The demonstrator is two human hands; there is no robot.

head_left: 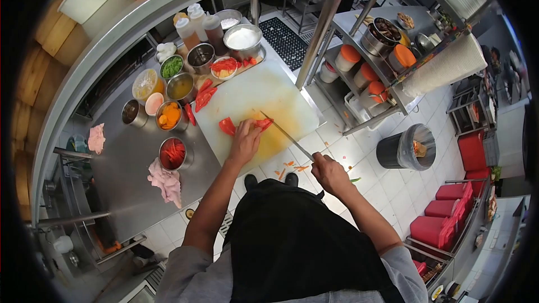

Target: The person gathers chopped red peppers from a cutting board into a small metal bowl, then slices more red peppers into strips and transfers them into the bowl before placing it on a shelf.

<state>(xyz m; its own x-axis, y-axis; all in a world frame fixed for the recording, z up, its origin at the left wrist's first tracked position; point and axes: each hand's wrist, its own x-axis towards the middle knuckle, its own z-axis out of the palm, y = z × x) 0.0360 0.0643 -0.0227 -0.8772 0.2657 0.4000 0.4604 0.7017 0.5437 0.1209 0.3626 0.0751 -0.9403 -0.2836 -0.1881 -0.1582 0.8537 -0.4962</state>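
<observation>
My left hand (pixel 245 141) presses a piece of red pepper (pixel 265 124) down on the white cutting board (pixel 224 98), fingers bent over it. Another red pepper piece (pixel 227 126) lies just left of those fingers. My right hand (pixel 331 175) is wrapped round the handle of a long kitchen knife (pixel 292 141). The blade slants up and left, its front part at the right end of the held pepper; whether it is cutting in cannot be made out. Larger red pepper pieces (pixel 205 96) rest along the board's left edge. Orange stains mark the board.
Metal bowls with red strips (pixel 172 154) and orange pieces (pixel 169 116) stand left of the board. Squeeze bottles (pixel 197 21) and a bowl of white contents (pixel 242 38) are behind. A pink cloth (pixel 165 182) lies at the counter edge. A lined bin (pixel 406 147) stands right.
</observation>
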